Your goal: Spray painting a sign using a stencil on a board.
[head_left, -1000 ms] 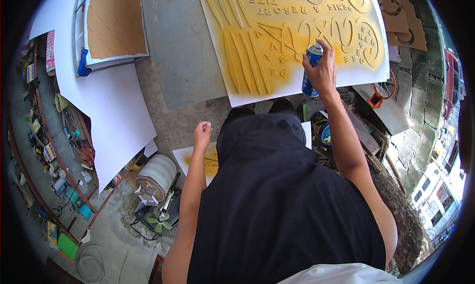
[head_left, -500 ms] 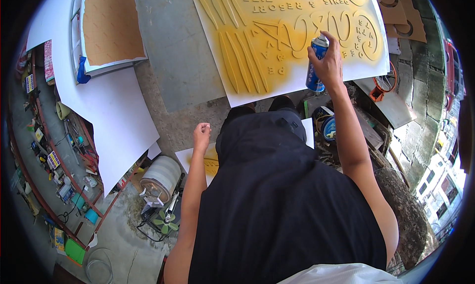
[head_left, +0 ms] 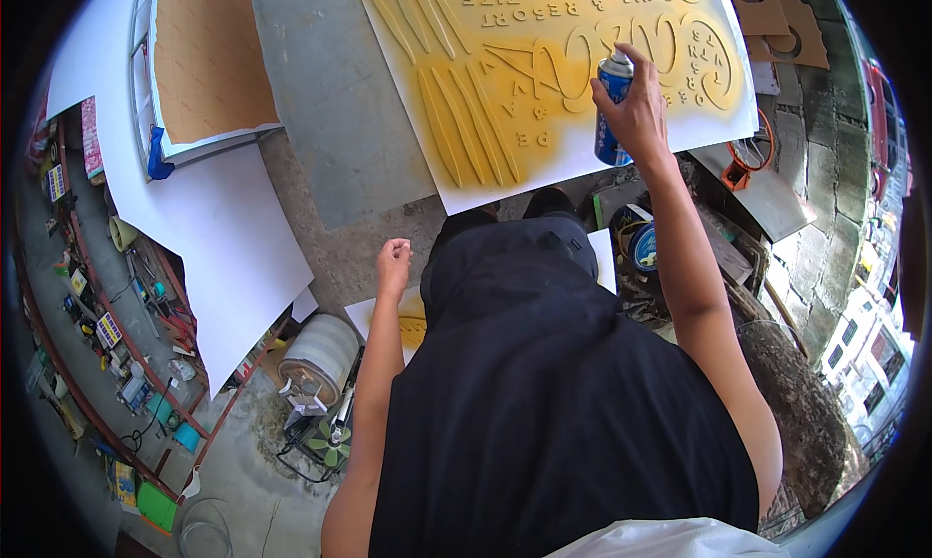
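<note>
My right hand (head_left: 636, 111) is wrapped round a blue spray can (head_left: 609, 121), held upright above the near right part of a white sheet (head_left: 573, 165). The index finger rests on the can's top. Cut-out letters and long curved strips (head_left: 464, 121) lie on the sheet, covered in yellow-gold paint that fades to white toward the edges. My left hand (head_left: 393, 257) hangs low to the left, away from the sheet, with fingers curled and the fingertips together. Whether anything small sits in those fingers I cannot make out.
A grey panel (head_left: 340, 101) lies left of the painted sheet, with a brown board (head_left: 214, 63) beyond. White sheeting (head_left: 243, 257) hangs beside tool-filled shelves (head_left: 146, 296). Right are a basketball hoop (head_left: 740, 174), a paint tin (head_left: 641, 244) and a block wall (head_left: 825, 169). A drum (head_left: 320, 359) stands behind my left arm.
My right hand and the spray can have shifted slightly left and up over the sheet. The left hand stays at nearly the same place. The view has shifted a little.
</note>
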### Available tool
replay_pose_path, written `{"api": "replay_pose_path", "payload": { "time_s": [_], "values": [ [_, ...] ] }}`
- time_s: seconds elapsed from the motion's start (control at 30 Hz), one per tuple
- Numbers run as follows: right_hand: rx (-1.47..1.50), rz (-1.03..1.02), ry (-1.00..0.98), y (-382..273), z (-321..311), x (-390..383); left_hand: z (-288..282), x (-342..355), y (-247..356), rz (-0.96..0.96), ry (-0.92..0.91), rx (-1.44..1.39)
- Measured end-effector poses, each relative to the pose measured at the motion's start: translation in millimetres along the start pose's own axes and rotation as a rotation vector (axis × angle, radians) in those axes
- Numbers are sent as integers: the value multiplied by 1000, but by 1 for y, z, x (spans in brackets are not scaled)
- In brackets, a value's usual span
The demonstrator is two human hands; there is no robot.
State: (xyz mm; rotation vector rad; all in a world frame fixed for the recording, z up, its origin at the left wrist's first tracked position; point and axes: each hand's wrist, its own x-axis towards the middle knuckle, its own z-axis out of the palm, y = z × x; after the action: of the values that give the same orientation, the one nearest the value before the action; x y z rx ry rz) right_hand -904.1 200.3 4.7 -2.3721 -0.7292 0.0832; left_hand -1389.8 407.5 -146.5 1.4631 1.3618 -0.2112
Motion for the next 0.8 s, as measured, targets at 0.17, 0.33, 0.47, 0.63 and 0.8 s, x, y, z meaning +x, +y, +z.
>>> {"api": "replay_pose_path", "payload": {
  "time_s": [0.17,0.33,0.47,0.63,0.8],
  "values": [
    [-28,0,0,10,9,11,-7,-5,6,17,24,-1],
    [-51,97,-62,21,-1,-6,-7,-9,0,-8,26,8],
    [-67,104,-83,24,-14,-26,-6,-8,-2,-20,15,33],
    [-58,51,-60,21,-21,-30,-3,0,10,11,3,42],
    [1,-31,-19,5,-10,-2,-6,4,21,42,-6,32]
  ]
}}
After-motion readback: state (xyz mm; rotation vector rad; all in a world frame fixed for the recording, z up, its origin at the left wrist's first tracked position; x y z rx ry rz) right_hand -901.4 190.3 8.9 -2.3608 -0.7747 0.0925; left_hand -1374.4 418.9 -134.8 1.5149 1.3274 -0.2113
